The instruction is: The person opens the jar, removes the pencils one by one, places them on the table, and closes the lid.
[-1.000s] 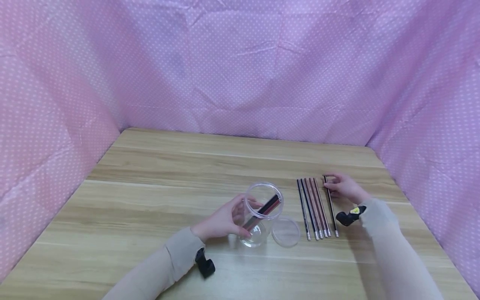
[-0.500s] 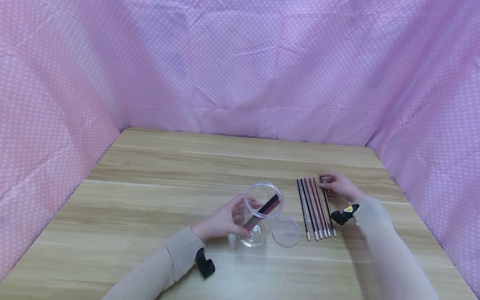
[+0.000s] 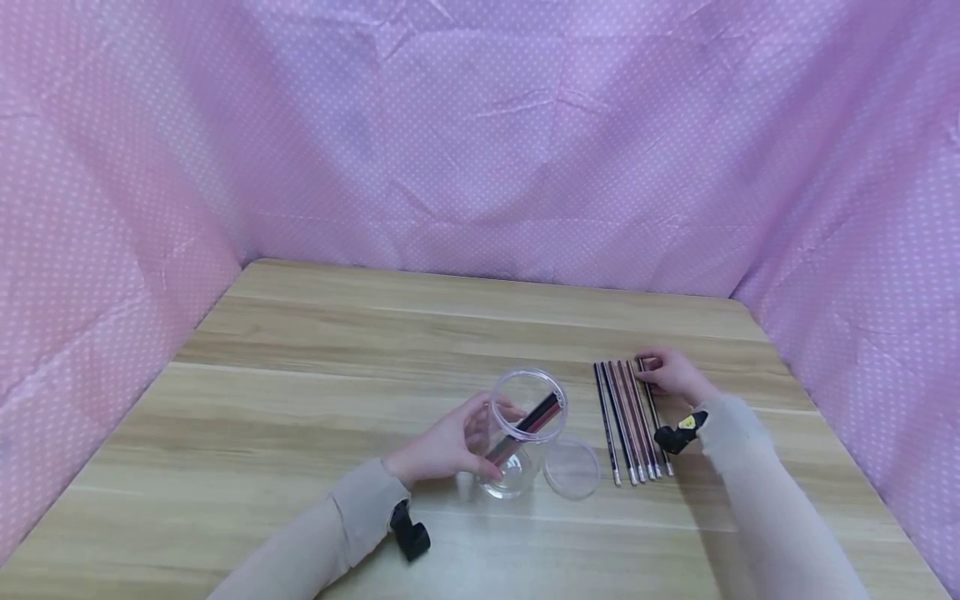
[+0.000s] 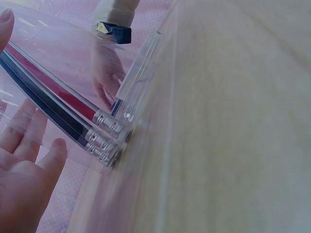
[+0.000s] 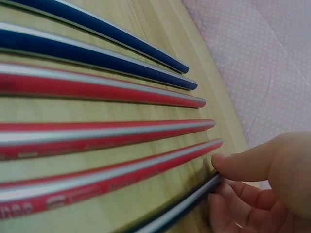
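At right of my head view, a dark blue, silver-striped pencil (image 3: 652, 408) sits just beside a row of red and dark blue pencils (image 3: 636, 421); the right hand (image 3: 674, 377) pinches its far end in its fingers. At lower centre, the left hand's (image 3: 442, 442) fingers grasp a clear plastic jar (image 3: 525, 457) containing dark and red pencils (image 3: 529, 423). I see a round clear lid (image 3: 572, 469) just right of it on the wood-grain worktop (image 3: 375, 333).

Dark pencil (image 5: 182, 206) in right hand (image 5: 282, 174), beside three red pencils (image 5: 146, 131), blue pencils (image 5: 97, 62) beyond.
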`<state>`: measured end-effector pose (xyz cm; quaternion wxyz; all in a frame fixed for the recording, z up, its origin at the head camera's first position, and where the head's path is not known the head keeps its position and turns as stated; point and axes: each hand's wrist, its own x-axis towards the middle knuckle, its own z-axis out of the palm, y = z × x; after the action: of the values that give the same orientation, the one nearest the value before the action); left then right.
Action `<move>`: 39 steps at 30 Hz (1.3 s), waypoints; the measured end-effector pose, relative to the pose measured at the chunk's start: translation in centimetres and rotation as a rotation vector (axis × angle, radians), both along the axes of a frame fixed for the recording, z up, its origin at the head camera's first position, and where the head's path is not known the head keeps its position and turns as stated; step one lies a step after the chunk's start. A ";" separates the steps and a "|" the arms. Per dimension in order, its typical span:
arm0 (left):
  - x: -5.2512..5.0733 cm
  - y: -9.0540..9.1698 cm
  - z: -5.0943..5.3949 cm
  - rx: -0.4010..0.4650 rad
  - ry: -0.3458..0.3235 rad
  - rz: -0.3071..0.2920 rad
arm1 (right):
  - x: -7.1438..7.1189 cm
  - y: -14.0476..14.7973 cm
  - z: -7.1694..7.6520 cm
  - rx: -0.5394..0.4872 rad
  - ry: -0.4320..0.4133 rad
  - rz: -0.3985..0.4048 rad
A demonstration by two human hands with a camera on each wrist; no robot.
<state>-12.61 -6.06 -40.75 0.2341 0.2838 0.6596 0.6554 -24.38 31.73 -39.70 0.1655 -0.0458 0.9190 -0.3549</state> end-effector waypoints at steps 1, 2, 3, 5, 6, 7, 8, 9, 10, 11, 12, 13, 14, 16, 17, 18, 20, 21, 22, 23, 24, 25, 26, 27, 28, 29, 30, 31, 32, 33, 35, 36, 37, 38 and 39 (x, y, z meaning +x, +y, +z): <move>0.0 0.0 -0.1 0.001 -0.003 0.000 | 0.0 0.0 0.0 -0.001 0.000 -0.004; 0.0 0.0 -0.1 0.003 -0.002 -0.001 | 0.0 0.0 -0.1 0.000 0.001 -0.006; 0.0 0.0 -0.1 0.003 -0.001 0.000 | 0.1 0.0 -0.1 0.002 0.002 -0.006; 0.0 0.0 -0.1 -0.001 0.009 0.006 | 0.0 0.1 -0.1 0.006 0.005 -0.007; 0.0 0.0 -0.1 -0.005 0.013 0.010 | 0.0 0.1 -0.2 0.007 0.005 -0.008; 0.0 0.0 -0.1 -0.009 0.017 0.014 | 0.0 0.1 -0.2 0.009 0.006 -0.007; 0.1 0.0 0.0 -0.011 0.019 0.017 | 0.0 0.1 -0.2 0.012 0.010 -0.001; 0.1 0.0 0.0 -0.010 0.019 0.018 | 0.0 0.0 -0.2 0.012 0.011 0.000; 0.0 0.0 0.0 -0.008 0.019 0.020 | -0.1 0.0 -0.2 0.012 0.012 0.000; 0.0 0.0 0.0 -0.007 0.015 0.021 | -0.1 0.0 -0.2 0.011 0.015 0.001; 0.1 0.0 0.1 -0.004 0.012 0.020 | -0.1 -0.1 -0.2 0.011 0.018 0.002; 0.1 0.0 0.1 -0.004 0.008 0.022 | -0.1 -0.1 -0.2 0.011 0.021 0.002; 0.1 0.0 0.1 -0.003 0.004 0.021 | -0.1 -0.1 -0.2 0.011 0.023 0.002; 0.1 -0.1 0.2 -0.012 -0.001 0.027 | -0.1 -0.2 -0.3 0.011 0.026 0.000; 0.1 -0.1 0.2 -0.015 -0.002 0.027 | -0.1 -0.2 -0.3 0.013 0.026 -0.001; 0.1 0.0 0.2 -0.018 -0.001 0.027 | -0.1 -0.2 -0.3 0.012 0.025 -0.003; 0.2 0.0 0.2 -0.020 0.000 0.026 | 0.0 -0.2 -0.4 0.010 0.023 -0.006; 0.2 0.0 0.1 -0.019 0.002 0.026 | 0.0 -0.1 -0.4 0.009 0.022 -0.008; 0.2 0.0 0.1 -0.018 0.006 0.024 | 0.0 -0.1 -0.4 0.008 0.024 -0.010; 0.2 0.1 0.0 -0.017 0.010 0.021 | 0.1 -0.1 -0.4 0.007 0.024 -0.014; 0.1 0.1 0.0 -0.016 0.014 0.019 | 0.1 -0.1 -0.4 0.002 0.027 -0.018; 0.2 0.1 0.0 -0.013 0.017 0.018 | 0.1 0.0 -0.4 0.000 0.031 -0.020; 0.2 0.2 0.0 -0.011 0.018 0.016 | 0.1 0.1 -0.3 -0.006 0.036 -0.024; 0.2 0.2 -0.1 -0.009 0.020 0.015 | 0.2 0.2 -0.2 -0.007 0.045 -0.026; 0.2 0.2 -0.1 -0.009 0.020 0.016 | 0.3 0.2 -0.1 -0.011 0.054 -0.029; 0.2 0.2 -0.1 -0.008 0.018 0.017 | 0.4 0.3 0.1 -0.017 0.066 -0.030; 0.2 0.2 -0.1 -0.009 0.017 0.019 | 0.5 0.3 0.3 -0.020 0.086 -0.032; 0.3 0.2 -0.1 -0.011 0.015 0.021 | 0.5 0.2 0.5 -0.019 0.112 -0.028; 0.3 0.3 -0.1 -0.014 0.014 0.023 | 0.6 0.2 0.8 -0.018 0.140 -0.025; 0.3 0.3 -0.1 -0.016 0.014 0.025 | 0.7 0.1 1.0 -0.014 0.169 -0.019; 0.3 0.3 -0.1 -0.015 0.015 0.026 | 0.9 -0.2 1.5 -0.011 0.209 -0.010; 0.4 0.3 -0.1 -0.014 0.014 0.027 | 1.0 -0.4 1.8 -0.010 0.220 -0.009; 0.4 0.3 -0.2 -0.012 0.015 0.027 | 1.1 -0.7 2.0 -0.013 0.224 -0.007; 0.4 0.4 -0.2 -0.010 0.013 0.028 | 1.2 -0.9 2.2 -0.011 0.228 -0.002; 0.5 0.4 -0.2 -0.010 0.011 0.030 | 1.3 -1.2 2.4 -0.010 0.230 0.006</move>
<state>-12.14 -5.70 -41.00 0.2220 0.2762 0.6685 0.6539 -23.04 30.56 -37.33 0.0595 -0.0898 0.9301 -0.3512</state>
